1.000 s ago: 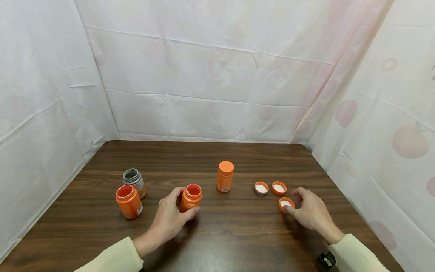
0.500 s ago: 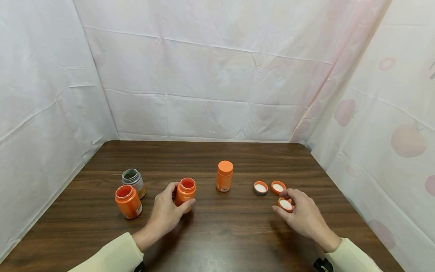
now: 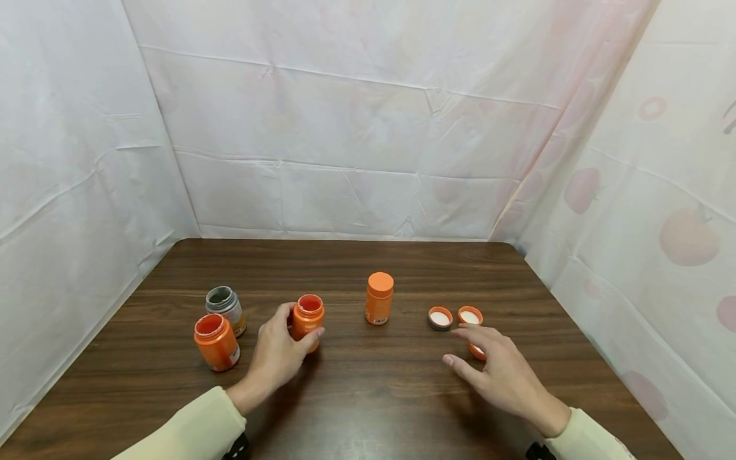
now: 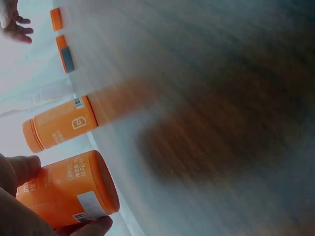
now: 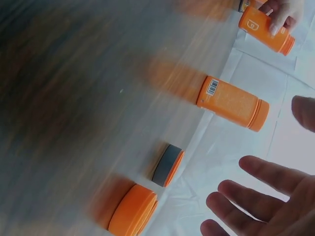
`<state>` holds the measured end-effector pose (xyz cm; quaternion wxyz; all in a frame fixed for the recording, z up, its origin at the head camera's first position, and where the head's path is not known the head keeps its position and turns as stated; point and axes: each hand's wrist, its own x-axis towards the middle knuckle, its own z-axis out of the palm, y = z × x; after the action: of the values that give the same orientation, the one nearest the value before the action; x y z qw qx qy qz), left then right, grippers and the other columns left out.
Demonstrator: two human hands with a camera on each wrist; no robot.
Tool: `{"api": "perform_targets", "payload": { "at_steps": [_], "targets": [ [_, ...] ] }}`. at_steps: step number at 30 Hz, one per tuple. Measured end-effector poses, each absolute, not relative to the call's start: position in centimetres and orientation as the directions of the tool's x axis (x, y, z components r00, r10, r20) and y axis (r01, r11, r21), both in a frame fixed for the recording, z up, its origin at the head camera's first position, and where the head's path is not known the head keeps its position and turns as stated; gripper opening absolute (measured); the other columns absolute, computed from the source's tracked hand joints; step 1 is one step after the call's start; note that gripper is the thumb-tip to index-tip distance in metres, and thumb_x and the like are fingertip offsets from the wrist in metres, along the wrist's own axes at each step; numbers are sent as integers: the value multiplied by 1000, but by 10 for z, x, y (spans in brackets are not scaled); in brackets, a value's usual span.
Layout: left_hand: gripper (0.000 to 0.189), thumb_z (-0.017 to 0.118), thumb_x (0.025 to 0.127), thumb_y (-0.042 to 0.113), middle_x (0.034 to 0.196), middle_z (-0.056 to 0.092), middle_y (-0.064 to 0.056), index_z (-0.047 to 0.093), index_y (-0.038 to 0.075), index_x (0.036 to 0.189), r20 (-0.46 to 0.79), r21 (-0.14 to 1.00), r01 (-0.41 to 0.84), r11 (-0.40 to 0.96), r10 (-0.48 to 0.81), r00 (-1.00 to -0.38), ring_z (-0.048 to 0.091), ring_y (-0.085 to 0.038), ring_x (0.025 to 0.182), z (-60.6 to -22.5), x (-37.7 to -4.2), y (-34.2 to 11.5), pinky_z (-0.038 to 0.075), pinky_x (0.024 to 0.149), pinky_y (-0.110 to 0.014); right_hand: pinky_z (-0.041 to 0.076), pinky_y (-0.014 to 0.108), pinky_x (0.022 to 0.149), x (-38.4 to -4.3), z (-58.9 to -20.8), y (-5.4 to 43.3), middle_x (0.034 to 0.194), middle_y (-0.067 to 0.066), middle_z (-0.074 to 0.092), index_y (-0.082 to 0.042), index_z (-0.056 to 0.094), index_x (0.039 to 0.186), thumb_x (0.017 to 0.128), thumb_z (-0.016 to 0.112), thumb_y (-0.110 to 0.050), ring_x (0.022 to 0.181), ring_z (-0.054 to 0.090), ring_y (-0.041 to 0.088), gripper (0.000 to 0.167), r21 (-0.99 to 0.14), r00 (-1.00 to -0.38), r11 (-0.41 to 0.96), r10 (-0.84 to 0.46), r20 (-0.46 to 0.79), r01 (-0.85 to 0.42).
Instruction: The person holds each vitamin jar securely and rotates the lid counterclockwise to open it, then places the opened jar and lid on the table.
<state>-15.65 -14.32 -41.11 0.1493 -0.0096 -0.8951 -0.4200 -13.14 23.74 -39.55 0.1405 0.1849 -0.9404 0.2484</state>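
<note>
An uncapped orange bottle (image 3: 309, 314) is gripped round its body by my left hand (image 3: 277, 354); its red-lined mouth faces up. In the left wrist view this bottle (image 4: 74, 184) seems held just off the table. My right hand (image 3: 506, 374) hovers over the right side with fingers spread and nothing in them. Beneath it lies an orange cap (image 3: 476, 352), mostly hidden by the fingers. Behind that are another orange cap (image 3: 470, 315) and a grey-sided cap (image 3: 440, 319), both with white liners up. A capped orange bottle (image 3: 379, 299) stands upright mid-table.
To the left stand an open orange bottle (image 3: 216, 343) and, just behind it, an open grey bottle (image 3: 227, 306). The brown wooden table (image 3: 368, 396) ends at the back against a hanging white cloth (image 3: 345, 128). Similar cloth hangs at both sides.
My left hand has moved left and slightly back with the open orange bottle. My right hand has come off the nearest cap, moved left and spread its fingers.
</note>
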Motion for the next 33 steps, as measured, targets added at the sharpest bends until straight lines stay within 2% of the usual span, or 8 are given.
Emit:
{"api": "perform_targets", "payload": {
  "at_steps": [7,13,19,26,33],
  "targets": [
    [59,86,85,20,123,68,-20,53,0,130,249,763,115,637,-125,-960,66,-34,109,-412,-162,-144,52,96,-54,41,62,101,-128,-401,233,145,3,58,-19,69,133,95,69,-53,130,55,33,51,-341,-848,796,-370,378,-500],
    [61,86,86,19,125,66,-21,51,-2,132,227,776,90,624,-143,-963,65,-36,111,-412,-167,-146,50,98,-55,37,63,104,-125,-404,229,153,0,50,-22,64,139,94,68,-57,136,49,33,57,-313,-838,793,-411,359,-523],
    [61,85,86,18,124,64,-24,50,-4,131,226,779,80,622,-160,-961,65,-38,111,-412,-172,-148,49,99,-56,35,61,106,-122,-405,226,154,1,49,-25,63,140,93,67,-60,136,48,32,59,-306,-835,790,-426,348,-531],
    [64,83,88,18,129,61,-27,46,-6,135,187,798,25,602,-208,-960,62,-42,116,-410,-179,-152,46,103,-58,34,63,107,-120,-405,224,153,-1,49,-26,62,141,91,73,-54,135,49,29,58,-287,-820,784,-444,361,-551],
    [66,80,91,18,135,57,-30,42,-6,139,136,816,-41,577,-260,-956,57,-44,123,-412,-185,-157,42,107,-59,37,58,106,-119,-406,223,153,-3,49,-27,61,142,93,67,-60,135,50,24,59,-263,-806,781,-460,374,-567]
  ]
}}
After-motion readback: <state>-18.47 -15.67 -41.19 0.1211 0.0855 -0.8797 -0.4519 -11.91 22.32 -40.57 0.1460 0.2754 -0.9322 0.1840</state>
